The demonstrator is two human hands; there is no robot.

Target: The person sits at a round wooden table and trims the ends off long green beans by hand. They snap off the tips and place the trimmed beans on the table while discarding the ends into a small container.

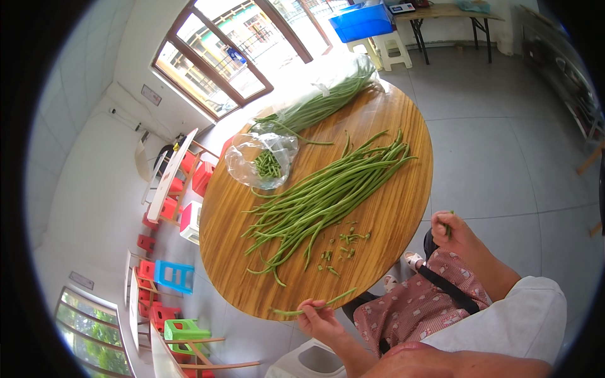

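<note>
My left hand (319, 319) pinches a length of green long bean (341, 296) at the near edge of the round wooden table (227, 279). To the right, off the table's edge, my right hand (449, 229) is closed around short green bean pieces (447, 230). A loose bundle of long beans (326, 189) lies across the middle of the table. Small bean scraps (349, 237) are scattered nearer to me. An open clear plastic bag (236, 165) holds cut bean pieces (267, 164). Behind it, a larger clear bag (326, 90) holds more long beans (312, 111).
A white plastic stool (302, 361) stands beside the table near me. At the back are a blue bin (361, 23) on stools and a folding table (449, 12). Red stools (203, 178), a blue stool (175, 276) and a green stool (186, 330) stand left.
</note>
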